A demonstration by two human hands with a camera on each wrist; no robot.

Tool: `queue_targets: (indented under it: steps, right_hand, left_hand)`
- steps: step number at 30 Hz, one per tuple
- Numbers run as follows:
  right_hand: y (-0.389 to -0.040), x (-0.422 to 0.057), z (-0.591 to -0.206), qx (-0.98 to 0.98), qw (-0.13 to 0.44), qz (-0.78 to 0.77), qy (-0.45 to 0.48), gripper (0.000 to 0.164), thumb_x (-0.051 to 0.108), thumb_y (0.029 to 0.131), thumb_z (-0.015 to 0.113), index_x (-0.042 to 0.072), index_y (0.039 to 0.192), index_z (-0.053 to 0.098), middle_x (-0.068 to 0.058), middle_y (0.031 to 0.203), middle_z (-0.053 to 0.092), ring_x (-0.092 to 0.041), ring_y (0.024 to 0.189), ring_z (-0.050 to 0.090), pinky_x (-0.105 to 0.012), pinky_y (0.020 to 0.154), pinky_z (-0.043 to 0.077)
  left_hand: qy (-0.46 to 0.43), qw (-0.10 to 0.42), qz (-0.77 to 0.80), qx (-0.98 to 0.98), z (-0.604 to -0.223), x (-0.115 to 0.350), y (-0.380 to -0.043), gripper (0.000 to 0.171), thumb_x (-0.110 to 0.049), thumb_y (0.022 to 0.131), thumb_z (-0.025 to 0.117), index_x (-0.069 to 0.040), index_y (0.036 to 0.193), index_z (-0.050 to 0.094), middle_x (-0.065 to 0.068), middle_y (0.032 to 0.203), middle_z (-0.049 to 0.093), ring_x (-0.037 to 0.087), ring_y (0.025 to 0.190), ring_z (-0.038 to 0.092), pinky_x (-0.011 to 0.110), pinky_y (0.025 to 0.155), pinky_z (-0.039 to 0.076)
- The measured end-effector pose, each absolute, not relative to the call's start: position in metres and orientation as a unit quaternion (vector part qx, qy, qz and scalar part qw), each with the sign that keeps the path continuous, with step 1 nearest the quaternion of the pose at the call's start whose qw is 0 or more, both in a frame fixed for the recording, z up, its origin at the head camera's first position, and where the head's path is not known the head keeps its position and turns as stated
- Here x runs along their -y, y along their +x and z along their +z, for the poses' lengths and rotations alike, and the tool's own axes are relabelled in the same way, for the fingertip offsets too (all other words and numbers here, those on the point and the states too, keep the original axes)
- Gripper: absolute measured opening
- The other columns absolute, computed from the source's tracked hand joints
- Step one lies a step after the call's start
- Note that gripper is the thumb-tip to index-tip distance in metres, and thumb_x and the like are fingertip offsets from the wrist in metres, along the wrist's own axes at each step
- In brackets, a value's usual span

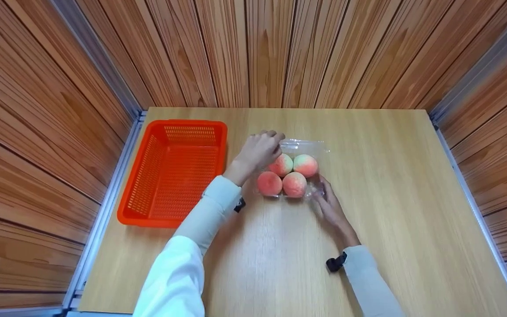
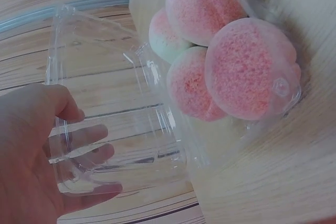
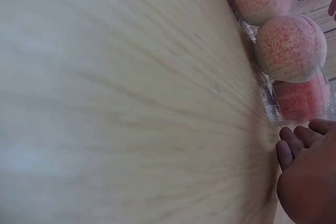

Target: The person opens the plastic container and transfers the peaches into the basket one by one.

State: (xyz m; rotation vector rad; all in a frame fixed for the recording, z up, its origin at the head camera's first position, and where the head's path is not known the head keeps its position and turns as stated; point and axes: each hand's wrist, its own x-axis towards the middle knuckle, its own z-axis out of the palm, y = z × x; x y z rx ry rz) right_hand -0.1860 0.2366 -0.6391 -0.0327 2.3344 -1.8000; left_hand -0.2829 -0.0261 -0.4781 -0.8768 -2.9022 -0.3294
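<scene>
Several pink and pale-green peaches (image 1: 295, 185) sit in a clear plastic clamshell box (image 2: 197, 150) on the table. Its transparent lid (image 2: 115, 93) is raised, standing up from the far side in the left wrist view. My left hand (image 1: 260, 152) pinches the lid's edge; its thumb (image 2: 68, 106) is on the near side, and the other fingers show through the plastic. At the box's near right corner, my right hand (image 1: 332, 206) holds the side between thumb and fingers. In the right wrist view its fingertips (image 3: 286, 153) are beside the box's wall, partly cut off.
An orange-red plastic basket (image 1: 147, 220) with slotted sides stands on the left of the wooden table (image 1: 394, 176). Wood-plank walls (image 1: 266, 53) rise behind and at both sides, with metal rails along the table's side edges.
</scene>
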Motion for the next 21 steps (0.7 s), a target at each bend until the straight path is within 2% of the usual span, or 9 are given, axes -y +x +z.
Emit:
queue_targets:
  steps: [3,6,10,14,18,21]
  right_hand:
    - [-0.188,-0.239,-0.635,-0.795,0.091,-0.600,0.010,0.067,0.044,0.115,0.040,0.009,0.169,0.022,-0.016,0.177,0.022,-0.036,0.166,0.018,-0.057,0.134,0.017]
    - [-0.192,-0.241,-0.631,-0.798,0.080,-0.597,0.028,0.063,0.042,0.116,0.039,0.006,0.166,0.031,-0.018,0.171,0.034,-0.035,0.158,0.034,-0.053,0.130,0.030]
    - [-0.197,-0.242,-0.625,-0.793,0.063,-0.604,0.050,0.052,0.030,0.115,0.045,0.002,0.159,0.043,-0.022,0.154,0.052,-0.029,0.130,0.055,-0.039,0.107,0.050]
    - [-0.200,-0.243,-0.619,-0.788,0.058,-0.609,0.072,0.043,0.023,0.113,0.052,0.003,0.150,0.054,-0.016,0.135,0.059,-0.018,0.108,0.058,-0.028,0.087,0.053]
    - [-0.201,-0.245,-0.613,-0.784,0.061,-0.611,0.086,0.039,0.019,0.110,0.058,0.000,0.144,0.059,-0.007,0.122,0.061,-0.015,0.100,0.061,-0.026,0.080,0.055]
    - [-0.203,-0.246,-0.608,-0.780,0.061,-0.616,0.092,0.038,0.016,0.108,0.060,-0.004,0.141,0.059,-0.005,0.115,0.064,-0.014,0.095,0.064,-0.025,0.078,0.056]
  left_hand:
    - [-0.286,0.050,-0.111,0.950,-0.476,0.027,-0.287,0.031,-0.016,0.107,0.055,-0.008,0.135,0.066,0.013,0.123,0.075,0.031,0.109,0.073,0.042,0.095,0.063]
    - [-0.283,0.049,-0.117,0.951,-0.474,0.029,-0.290,0.031,-0.017,0.107,0.056,-0.008,0.135,0.067,0.013,0.123,0.075,0.031,0.110,0.073,0.042,0.097,0.063]
    - [-0.277,0.046,-0.121,0.952,-0.472,0.031,-0.296,0.031,-0.018,0.108,0.057,-0.009,0.136,0.066,0.013,0.125,0.075,0.031,0.110,0.074,0.042,0.097,0.063]
    - [-0.268,0.036,-0.150,0.951,-0.470,0.033,-0.300,0.034,-0.019,0.107,0.058,-0.010,0.139,0.065,0.013,0.131,0.073,0.030,0.111,0.073,0.041,0.096,0.063]
    - [-0.251,0.020,-0.198,0.947,-0.467,0.037,-0.301,0.037,-0.019,0.104,0.061,-0.012,0.141,0.060,0.012,0.134,0.071,0.029,0.112,0.073,0.040,0.096,0.063]
    - [-0.242,0.020,-0.230,0.942,-0.466,0.040,-0.303,0.032,-0.017,0.104,0.061,-0.011,0.136,0.058,0.011,0.126,0.072,0.027,0.107,0.072,0.038,0.094,0.063]
